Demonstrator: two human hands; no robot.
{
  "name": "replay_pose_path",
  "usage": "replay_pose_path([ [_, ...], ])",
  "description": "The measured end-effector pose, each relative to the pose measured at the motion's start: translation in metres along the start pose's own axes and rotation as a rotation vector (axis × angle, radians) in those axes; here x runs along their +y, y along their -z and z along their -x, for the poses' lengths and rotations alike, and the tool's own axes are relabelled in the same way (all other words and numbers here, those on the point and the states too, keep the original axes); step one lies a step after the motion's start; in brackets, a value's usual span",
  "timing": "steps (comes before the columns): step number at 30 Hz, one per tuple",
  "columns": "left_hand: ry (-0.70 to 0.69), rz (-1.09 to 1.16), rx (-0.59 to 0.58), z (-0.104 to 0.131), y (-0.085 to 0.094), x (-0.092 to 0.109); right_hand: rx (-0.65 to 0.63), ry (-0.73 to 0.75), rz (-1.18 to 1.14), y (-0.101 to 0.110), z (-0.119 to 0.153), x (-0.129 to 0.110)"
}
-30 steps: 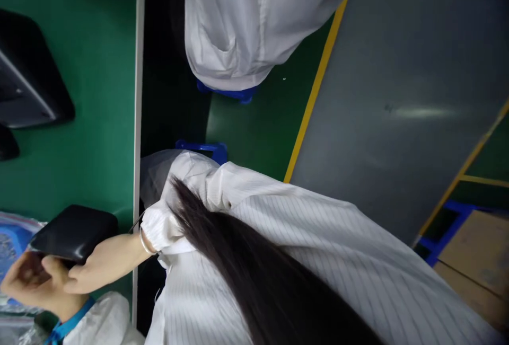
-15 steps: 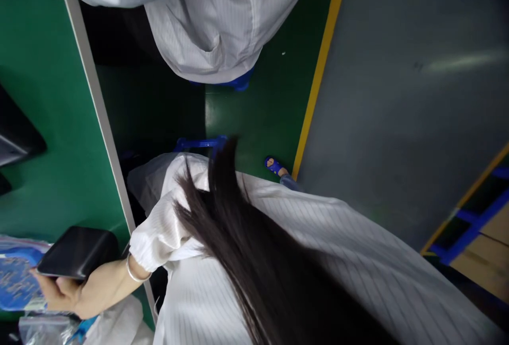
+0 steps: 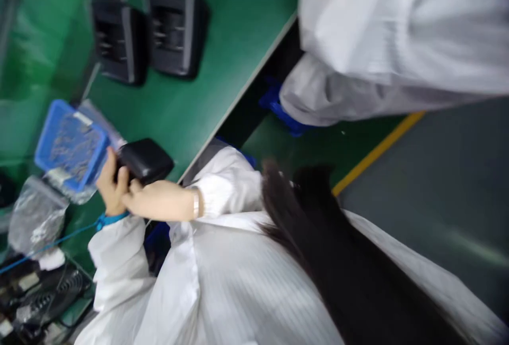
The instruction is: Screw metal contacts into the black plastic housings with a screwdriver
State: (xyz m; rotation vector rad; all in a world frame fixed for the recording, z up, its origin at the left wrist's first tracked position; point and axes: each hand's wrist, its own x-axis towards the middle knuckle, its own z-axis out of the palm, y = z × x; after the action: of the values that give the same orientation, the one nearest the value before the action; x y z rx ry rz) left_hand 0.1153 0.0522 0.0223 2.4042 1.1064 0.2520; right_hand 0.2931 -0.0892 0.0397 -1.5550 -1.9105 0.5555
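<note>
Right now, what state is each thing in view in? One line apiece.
Left hand: fingers apart, grip unclear.
Right hand: blurred, grip unclear.
Black case: beside both hands; whether held, unclear.
Blue tray: open, holding small parts.
Two black docks: side by side, recesses exposed.
Clear bag: crumpled, contents unclear.
Blue wrist strap: worn on the left.

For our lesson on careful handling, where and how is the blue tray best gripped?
Likely the raised rim on the side nearest the left hand, coming from that side and keeping level: the blue tray is open-topped, with many small pieces inside.
</note>
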Motion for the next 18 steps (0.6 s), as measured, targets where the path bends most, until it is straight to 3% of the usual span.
replay_pose_path([
  [3, -0.061, -0.019, 0.087, 0.002, -0.007, -0.006, -0.102, 0.206, 0.027, 0.028, 0.013, 0.002],
  [5, -0.072, 0.019, 0.048, 0.003, -0.011, -0.003, -0.111, 0.18, -0.001, 0.054, 0.015, 0.006],
  [6, -0.076, 0.041, 0.037, 0.004, -0.012, 0.0, -0.019, 0.132, -0.071, 0.066, 0.011, 0.005],
  [9, -0.079, 0.086, 0.02, 0.007, -0.016, 0.007, 0.433, -0.152, -0.31, 0.084, -0.017, -0.006],
  [12, -0.067, 0.098, 0.021, 0.01, -0.019, 0.01, 0.755, -0.299, -0.484, 0.066, -0.062, -0.021],
  [15, -0.086, 0.111, 0.009, 0.01, -0.023, 0.012, 0.823, -0.265, -0.552, 0.035, -0.098, -0.027],
  [18, -0.083, 0.119, 0.011, 0.012, -0.027, 0.016, 0.769, -0.308, -0.36, 0.014, -0.115, -0.028],
])
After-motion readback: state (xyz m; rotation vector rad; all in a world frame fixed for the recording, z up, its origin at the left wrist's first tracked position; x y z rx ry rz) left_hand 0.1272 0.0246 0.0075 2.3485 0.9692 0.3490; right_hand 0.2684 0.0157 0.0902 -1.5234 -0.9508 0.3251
